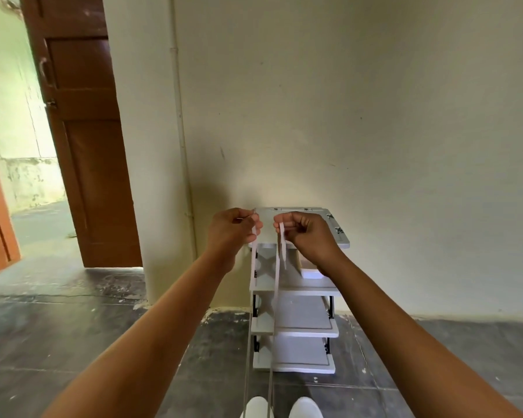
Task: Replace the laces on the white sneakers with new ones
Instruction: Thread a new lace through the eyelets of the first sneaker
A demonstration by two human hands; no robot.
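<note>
Two white sneakers sit at the bottom edge of the view, the left sneaker [255, 408] and the right sneaker [305, 408], only their toes showing. A white flat lace [274, 285] runs in two strands from the left sneaker up to my raised hands. My left hand [233, 229] pinches one strand near its end. My right hand [305, 233] pinches the other strand, whose tip hangs down below the fingers. Both arms are stretched out forward, hands close together at the same height.
A white shoe rack [296, 321] with several shelves stands against the cream wall [375, 131] straight ahead. A brown wooden door [82, 131] stands ajar at the left, with a passage behind it. The floor [73, 327] is dark stone tile.
</note>
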